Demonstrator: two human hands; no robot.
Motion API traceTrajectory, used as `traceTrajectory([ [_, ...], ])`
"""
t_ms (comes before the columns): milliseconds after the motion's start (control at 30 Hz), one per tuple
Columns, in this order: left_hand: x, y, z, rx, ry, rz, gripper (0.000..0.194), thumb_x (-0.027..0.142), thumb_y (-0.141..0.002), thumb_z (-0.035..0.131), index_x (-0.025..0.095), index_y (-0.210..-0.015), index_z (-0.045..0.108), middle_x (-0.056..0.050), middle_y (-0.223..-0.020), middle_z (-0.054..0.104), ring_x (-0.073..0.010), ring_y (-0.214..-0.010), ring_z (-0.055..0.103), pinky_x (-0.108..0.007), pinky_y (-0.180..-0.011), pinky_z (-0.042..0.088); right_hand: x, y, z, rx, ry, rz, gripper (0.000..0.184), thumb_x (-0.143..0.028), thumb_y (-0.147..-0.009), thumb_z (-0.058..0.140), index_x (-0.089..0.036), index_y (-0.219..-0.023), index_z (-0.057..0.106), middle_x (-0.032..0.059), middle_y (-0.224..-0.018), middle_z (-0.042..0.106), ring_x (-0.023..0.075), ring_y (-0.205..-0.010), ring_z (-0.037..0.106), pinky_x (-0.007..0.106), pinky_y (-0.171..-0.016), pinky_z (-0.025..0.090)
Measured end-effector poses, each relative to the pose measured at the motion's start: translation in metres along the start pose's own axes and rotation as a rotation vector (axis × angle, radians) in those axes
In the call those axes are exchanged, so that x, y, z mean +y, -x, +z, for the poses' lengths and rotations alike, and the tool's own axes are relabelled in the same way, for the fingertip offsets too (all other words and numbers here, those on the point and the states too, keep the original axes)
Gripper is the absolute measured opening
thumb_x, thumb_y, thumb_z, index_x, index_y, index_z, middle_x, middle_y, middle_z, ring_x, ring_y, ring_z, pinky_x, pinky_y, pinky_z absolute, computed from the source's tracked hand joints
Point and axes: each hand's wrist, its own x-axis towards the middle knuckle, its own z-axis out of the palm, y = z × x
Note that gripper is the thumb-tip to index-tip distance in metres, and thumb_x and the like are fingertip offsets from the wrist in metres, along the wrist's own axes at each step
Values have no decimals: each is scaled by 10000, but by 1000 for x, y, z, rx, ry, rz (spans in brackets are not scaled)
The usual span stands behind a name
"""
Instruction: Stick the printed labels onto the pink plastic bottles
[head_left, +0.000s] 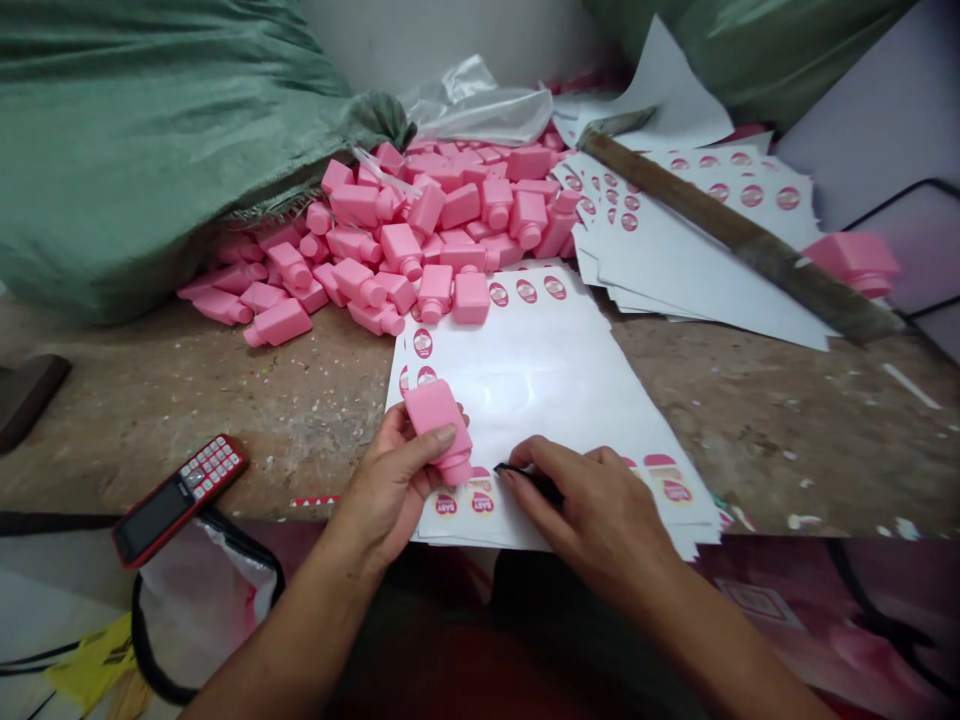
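Observation:
My left hand (390, 480) is closed round a small pink plastic bottle (439, 420), held with its cap pointing down over the near edge of a white sticker sheet (547, 390). My right hand (592, 510) rests on the same sheet, fingers pinched on a thin dark tool (529, 480) whose tip lies beside the round pink labels (465, 502) along the sheet's front edge. More round labels line the sheet's left and far edges.
A heap of pink bottles (420, 235) lies at the back of the worn table, against a green woven sack (135, 140). A stack of used sticker sheets (675, 240) with a long wooden-handled tool (742, 240) sits at right. A red phone (180, 497) lies near the front left edge.

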Motion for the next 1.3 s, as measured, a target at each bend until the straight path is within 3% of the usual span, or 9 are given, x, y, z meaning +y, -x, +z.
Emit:
traceTrajectory([
  [333,0,1,-4,-41,12,-4,550,87,-725,710,177,-1238,533,-82,-1029,668,-145,-821,637,-235,-661,534,-6,-4,-1,-24,71,7,185,-277,-912,469,-215,-784,587,-7,-575,622,156,-478,468,291,-568,262],
  [567,4,0,-3,-12,78,-50,423,78,-763,666,144,-1169,565,-91,-999,690,-142,-799,646,-255,-692,554,2,-4,-1,-111,-74,118,146,-335,-879,526,-241,-800,604,-23,-618,644,183,-540,529,262,-535,291],
  [767,2,0,-7,-23,137,-45,319,106,-809,629,138,-1123,584,-81,-932,702,-128,-725,645,-245,-656,553,3,-1,2,23,45,-23,167,-288,-914,487,-214,-796,580,-27,-584,626,161,-487,479,278,-557,278],
  [967,0,-1,-5,-29,148,-28,334,88,-794,638,147,-1116,570,-94,-1004,700,-187,-892,687,-294,-757,579,-1,-5,10,97,144,-105,285,-364,-942,479,-200,-722,558,-5,-610,646,136,-458,414,313,-603,277],
  [1067,0,-2,-5,-14,132,-26,339,94,-796,638,149,-1121,563,-97,-1022,700,-178,-874,691,-276,-744,573,-1,-8,6,10,-18,45,274,-388,-877,542,-213,-666,551,-14,-561,599,143,-495,431,300,-582,287],
  [1167,1,-2,-6,5,98,-24,361,110,-794,645,141,-1142,555,-109,-1031,697,-174,-874,686,-261,-727,562,2,-11,-5,-149,-404,274,289,-441,-800,587,-218,-627,524,-23,-555,544,142,-532,464,268,-526,305],
  [1300,1,2,-5,1,21,11,408,133,-761,692,159,-1142,547,-96,-1045,688,-161,-858,671,-238,-689,536,4,-13,-22,-136,-783,428,353,-504,-767,627,-214,-616,493,-48,-538,429,104,-483,376,248,-462,304],
])
